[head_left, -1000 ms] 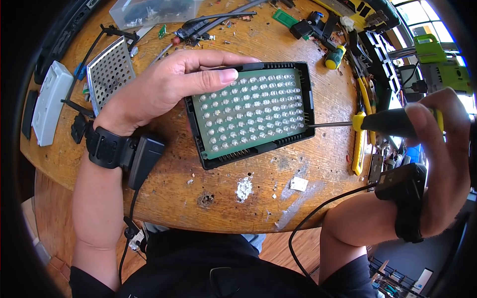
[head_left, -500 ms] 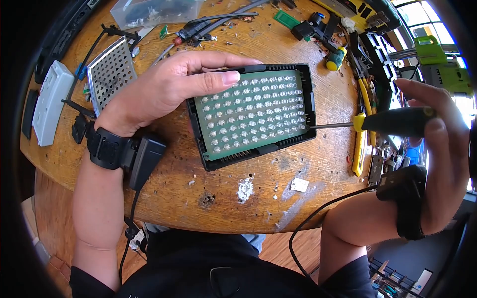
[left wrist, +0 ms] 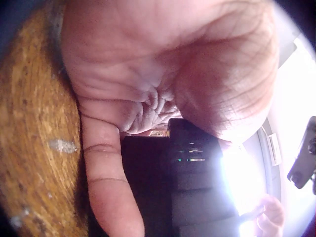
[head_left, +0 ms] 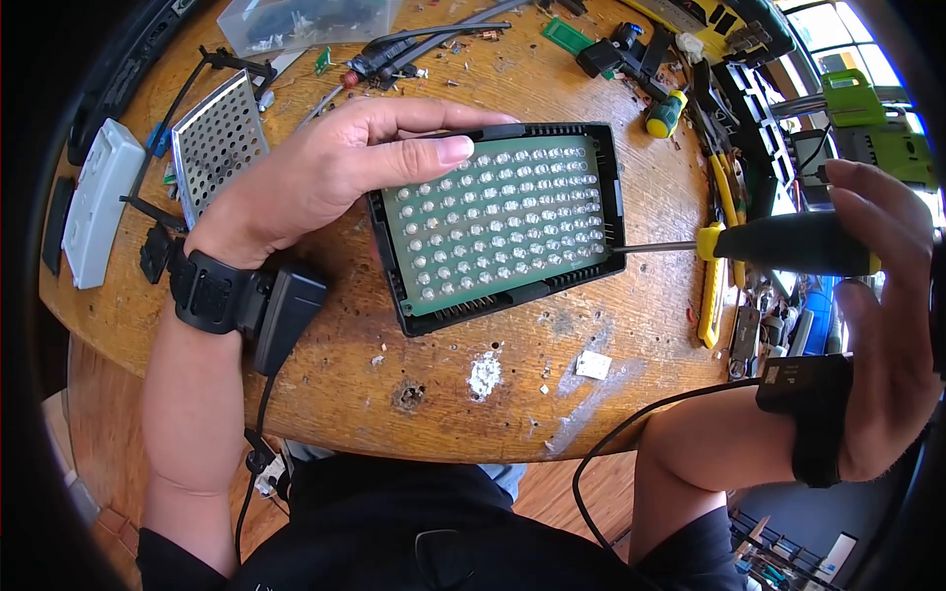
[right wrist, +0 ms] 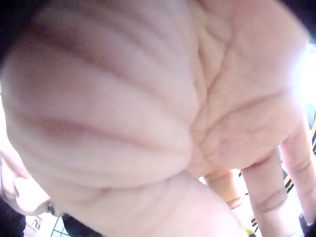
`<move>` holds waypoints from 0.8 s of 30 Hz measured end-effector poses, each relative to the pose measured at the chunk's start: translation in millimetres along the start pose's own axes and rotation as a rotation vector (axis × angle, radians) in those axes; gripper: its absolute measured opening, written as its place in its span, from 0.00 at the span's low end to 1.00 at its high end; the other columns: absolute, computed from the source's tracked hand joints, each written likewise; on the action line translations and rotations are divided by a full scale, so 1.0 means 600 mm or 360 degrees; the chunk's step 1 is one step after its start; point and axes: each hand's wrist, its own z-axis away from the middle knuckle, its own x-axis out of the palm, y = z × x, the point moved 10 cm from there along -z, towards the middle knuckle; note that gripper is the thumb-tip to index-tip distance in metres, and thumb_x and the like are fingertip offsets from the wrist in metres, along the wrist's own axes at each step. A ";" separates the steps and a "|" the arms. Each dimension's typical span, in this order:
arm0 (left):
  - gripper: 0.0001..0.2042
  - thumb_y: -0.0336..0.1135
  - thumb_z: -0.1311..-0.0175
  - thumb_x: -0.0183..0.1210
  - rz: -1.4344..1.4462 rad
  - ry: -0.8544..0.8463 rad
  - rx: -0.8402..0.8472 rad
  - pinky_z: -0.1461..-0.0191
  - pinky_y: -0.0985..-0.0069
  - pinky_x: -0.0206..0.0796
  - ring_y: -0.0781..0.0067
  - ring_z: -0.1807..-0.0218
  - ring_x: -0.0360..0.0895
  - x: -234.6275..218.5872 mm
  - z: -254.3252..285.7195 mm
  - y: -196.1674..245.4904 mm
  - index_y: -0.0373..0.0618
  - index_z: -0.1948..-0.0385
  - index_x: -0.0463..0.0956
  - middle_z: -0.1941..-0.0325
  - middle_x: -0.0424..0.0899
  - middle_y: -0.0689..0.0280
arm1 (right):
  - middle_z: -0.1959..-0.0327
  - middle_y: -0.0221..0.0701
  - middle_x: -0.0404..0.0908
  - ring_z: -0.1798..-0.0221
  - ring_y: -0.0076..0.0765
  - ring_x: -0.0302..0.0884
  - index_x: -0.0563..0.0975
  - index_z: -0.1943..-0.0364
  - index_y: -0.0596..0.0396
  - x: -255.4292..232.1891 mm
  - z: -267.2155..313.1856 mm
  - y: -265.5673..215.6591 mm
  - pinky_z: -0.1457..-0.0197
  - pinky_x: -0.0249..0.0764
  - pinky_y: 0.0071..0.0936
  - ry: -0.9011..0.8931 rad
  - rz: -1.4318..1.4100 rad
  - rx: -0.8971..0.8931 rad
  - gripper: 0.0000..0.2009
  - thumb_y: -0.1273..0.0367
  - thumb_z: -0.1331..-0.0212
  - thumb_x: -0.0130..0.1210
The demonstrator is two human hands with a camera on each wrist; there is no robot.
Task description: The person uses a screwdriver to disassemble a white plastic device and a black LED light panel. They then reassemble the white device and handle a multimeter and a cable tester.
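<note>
Fingers of the left hand (head_left: 313, 182) clamp the seemingly light, stiff case (head_left: 613, 182) over the worktop (head_left: 443, 357), best held by its rim, sparing the fragile LEDs (head_left: 514, 223); right hand's (head_left: 892, 320) fingers curl loosely round the screwdriver (head_left: 788, 244).

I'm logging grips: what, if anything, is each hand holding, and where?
Left hand: the black housing, by its upper-left edge. Right hand: at the screwdriver handle's end, grip unclear.

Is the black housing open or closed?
Open: in the head view, the green board and its rows of clear LEDs show inside the black housing, with no cover over them.
</note>
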 end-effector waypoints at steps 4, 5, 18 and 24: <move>0.24 0.46 0.31 0.50 -0.0003 0.0001 0.0014 0.42 0.78 0.66 0.73 0.48 0.78 0.000 0.000 0.001 0.43 0.39 0.69 0.48 0.80 0.62 | 0.52 0.43 0.76 0.56 0.38 0.76 0.71 0.46 0.66 0.010 -0.021 -0.021 0.48 0.67 0.31 0.0037 0.0042 -0.0045 0.20 0.68 0.39 0.50; 0.24 0.46 0.31 0.50 -0.0003 0.0004 0.0014 0.42 0.78 0.66 0.73 0.48 0.78 -0.001 0.000 0.001 0.43 0.39 0.69 0.48 0.80 0.62 | 0.52 0.43 0.76 0.57 0.38 0.76 0.71 0.46 0.66 0.012 -0.026 -0.026 0.49 0.67 0.31 0.0047 0.0052 -0.0058 0.20 0.68 0.39 0.50; 0.25 0.49 0.32 0.51 0.0018 -0.0020 -0.0007 0.43 0.78 0.67 0.74 0.49 0.79 0.002 -0.002 0.001 0.43 0.39 0.69 0.49 0.81 0.62 | 0.55 0.42 0.76 0.60 0.36 0.77 0.72 0.47 0.64 0.026 -0.052 -0.066 0.55 0.68 0.29 0.0174 0.0187 -0.0200 0.19 0.70 0.42 0.53; 0.25 0.49 0.32 0.51 0.0010 -0.0015 -0.0016 0.43 0.78 0.68 0.74 0.50 0.79 0.001 -0.001 -0.001 0.43 0.39 0.69 0.49 0.81 0.62 | 0.56 0.41 0.77 0.62 0.36 0.77 0.72 0.48 0.63 0.019 -0.032 -0.061 0.57 0.69 0.28 0.0233 0.0247 -0.0257 0.19 0.70 0.43 0.55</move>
